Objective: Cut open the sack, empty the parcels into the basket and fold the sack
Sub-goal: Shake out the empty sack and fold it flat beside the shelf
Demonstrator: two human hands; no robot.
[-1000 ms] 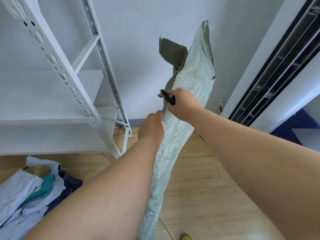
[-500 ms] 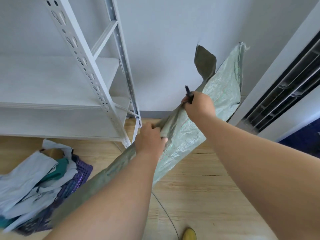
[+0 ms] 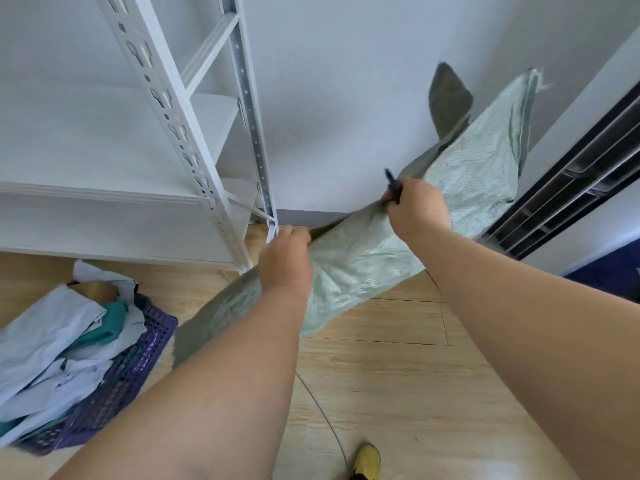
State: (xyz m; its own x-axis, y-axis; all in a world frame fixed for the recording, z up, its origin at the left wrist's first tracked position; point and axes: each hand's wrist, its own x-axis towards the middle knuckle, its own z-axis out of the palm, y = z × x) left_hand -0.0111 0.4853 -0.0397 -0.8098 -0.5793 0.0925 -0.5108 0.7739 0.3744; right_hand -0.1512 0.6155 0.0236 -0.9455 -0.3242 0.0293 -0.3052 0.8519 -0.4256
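On the far left, the purple basket point(image 3: 138, 355) sits on the wood floor point(image 3: 398, 375), heaped with grey and green parcels point(image 3: 52, 344). They pile up over the rim. If the sack swings low on that side, it could knock some out onto the floor.

Behind the basket stands a white metal shelf point(image 3: 194, 140). Its leg is very near the left hand. The sack or a knuckle could bump it if the arms swing wide.

The left hand point(image 3: 285, 258) is curled tight round a bunched part of the green sack point(image 3: 367, 258). The sack is up in the air, flat and limp, so it looks empty. One end droops down toward the basket and the other end sticks up by the wall point(image 3: 346, 81).

The right hand point(image 3: 417, 211) grips the sack too, higher up. It also holds a small black cutter point(image 3: 393, 187) in the same fist, with its tip poking up. I cannot tell if a blade is out. That is the biggest worry. Folding with the cutter in the fist could nick the sack or the other hand when the hands come together. It could also slip out and drop.

A thin cord point(image 3: 322, 410) lies on the floor by a yellow shoe point(image 3: 367, 460). A foot could catch on it.
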